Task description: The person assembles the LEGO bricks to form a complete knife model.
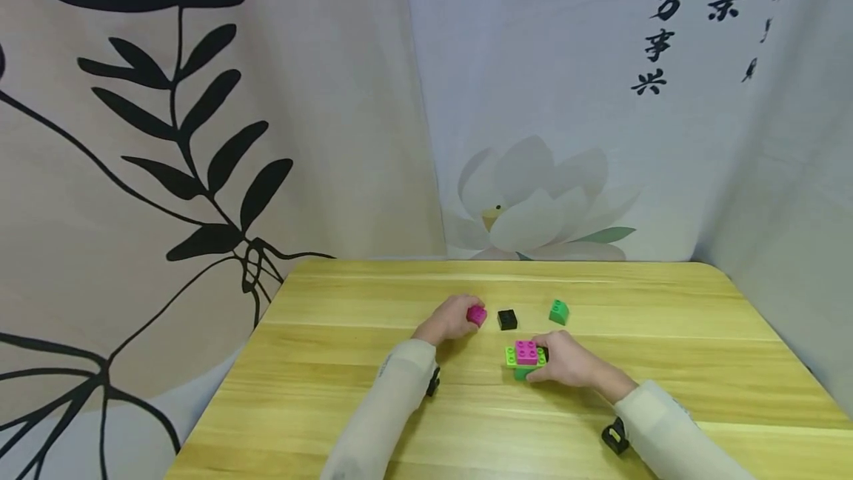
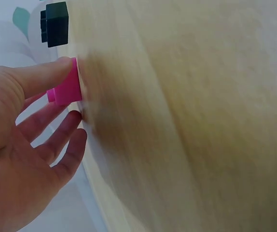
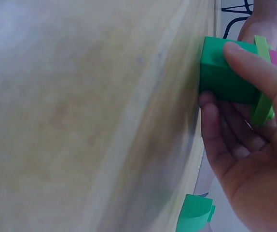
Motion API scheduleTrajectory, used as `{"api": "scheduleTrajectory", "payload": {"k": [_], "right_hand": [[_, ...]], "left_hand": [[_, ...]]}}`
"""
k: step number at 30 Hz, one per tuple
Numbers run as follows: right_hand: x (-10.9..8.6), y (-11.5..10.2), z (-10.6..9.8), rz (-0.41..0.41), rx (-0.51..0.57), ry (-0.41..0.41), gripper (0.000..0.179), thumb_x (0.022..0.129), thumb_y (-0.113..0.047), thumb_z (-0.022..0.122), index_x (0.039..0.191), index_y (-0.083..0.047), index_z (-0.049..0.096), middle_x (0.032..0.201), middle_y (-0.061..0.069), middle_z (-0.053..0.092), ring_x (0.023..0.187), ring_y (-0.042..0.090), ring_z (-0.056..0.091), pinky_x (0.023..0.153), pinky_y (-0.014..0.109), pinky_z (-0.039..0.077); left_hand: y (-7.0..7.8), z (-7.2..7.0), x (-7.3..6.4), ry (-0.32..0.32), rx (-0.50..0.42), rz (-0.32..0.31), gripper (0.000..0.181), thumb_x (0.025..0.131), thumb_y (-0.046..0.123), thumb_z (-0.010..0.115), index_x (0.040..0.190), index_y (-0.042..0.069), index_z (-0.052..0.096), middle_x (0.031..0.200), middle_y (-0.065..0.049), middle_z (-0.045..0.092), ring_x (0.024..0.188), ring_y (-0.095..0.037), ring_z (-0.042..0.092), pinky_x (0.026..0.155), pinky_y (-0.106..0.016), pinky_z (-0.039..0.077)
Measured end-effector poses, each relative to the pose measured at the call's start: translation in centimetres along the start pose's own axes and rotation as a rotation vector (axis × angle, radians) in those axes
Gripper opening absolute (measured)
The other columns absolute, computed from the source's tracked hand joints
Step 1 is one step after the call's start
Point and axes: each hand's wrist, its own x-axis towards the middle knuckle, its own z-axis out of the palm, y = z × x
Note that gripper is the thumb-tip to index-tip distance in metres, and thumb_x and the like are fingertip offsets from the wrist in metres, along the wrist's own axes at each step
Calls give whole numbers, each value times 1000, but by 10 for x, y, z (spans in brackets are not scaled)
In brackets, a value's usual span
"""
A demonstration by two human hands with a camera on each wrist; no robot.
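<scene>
My left hand [image 1: 456,317] pinches a pink toy brick [image 1: 476,315] between thumb and fingers, low over the table. In the left wrist view the pink brick [image 2: 67,89] has its studs facing away from the tabletop. My right hand [image 1: 570,360] grips a small stack of toy bricks from its right side. The stack has a green block [image 3: 228,72] at the bottom, a thin lime-green plate [image 1: 510,356] over it and a pink brick [image 1: 526,351] on top. The right thumb lies against the green block, and the fingers partly hide the stack's right end.
A black brick [image 1: 507,319] stands just right of the left hand. Farther right, beyond the right hand, sits a green brick [image 1: 558,312] with a sloped side. The wooden table [image 1: 320,391] ends at a printed curtain [image 1: 353,132] at the back.
</scene>
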Motion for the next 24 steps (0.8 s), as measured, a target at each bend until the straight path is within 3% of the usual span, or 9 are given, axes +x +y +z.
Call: {"api": "scheduleTrajectory", "payload": {"k": [7, 11, 15, 20, 24], "right_hand": [[1, 1, -1, -2, -21, 0, 35, 72, -25, 83, 95, -6, 65, 78, -9, 59, 69, 7, 53, 61, 24, 46], [1, -1, 0, 0, -19, -1, 35, 72, -24, 83, 95, -6, 65, 78, -9, 60, 68, 7, 53, 61, 24, 46], [0, -1, 0, 0, -7, -4, 34, 72, -24, 83, 94, -6, 65, 78, -9, 60, 68, 8, 53, 60, 24, 46], [0, -2, 1, 2, 9, -17, 33, 73, -24, 83, 94, -7, 65, 78, -9, 60, 68, 8, 54, 61, 24, 47], [-1, -3, 0, 0, 10, -16, 34, 72, -25, 83, 94, -6, 65, 79, -8, 60, 68, 9, 54, 61, 25, 47]], "left_hand": [[-2, 1, -5, 3, 59, 5, 34, 80, 12, 76, 112, 14, 64, 101, 1, 63, 95, -15, 58, 85, -28, 47], [0, -1, -13, -4, 90, 4, 31, 80, 16, 76, 109, 12, 65, 93, 3, 61, 86, -12, 56, 77, -25, 47], [3, -2, -24, -9, 55, 16, 30, 83, 22, 74, 108, 9, 66, 88, 4, 59, 78, -9, 52, 68, -23, 44], [12, -3, -37, -2, -42, 46, 37, 85, 30, 71, 115, 10, 64, 95, 6, 59, 85, -7, 54, 77, -23, 46], [24, -4, -44, 40, -61, 91, 39, 88, 34, 67, 119, 12, 62, 102, 5, 59, 93, -9, 55, 83, -25, 46]]}}
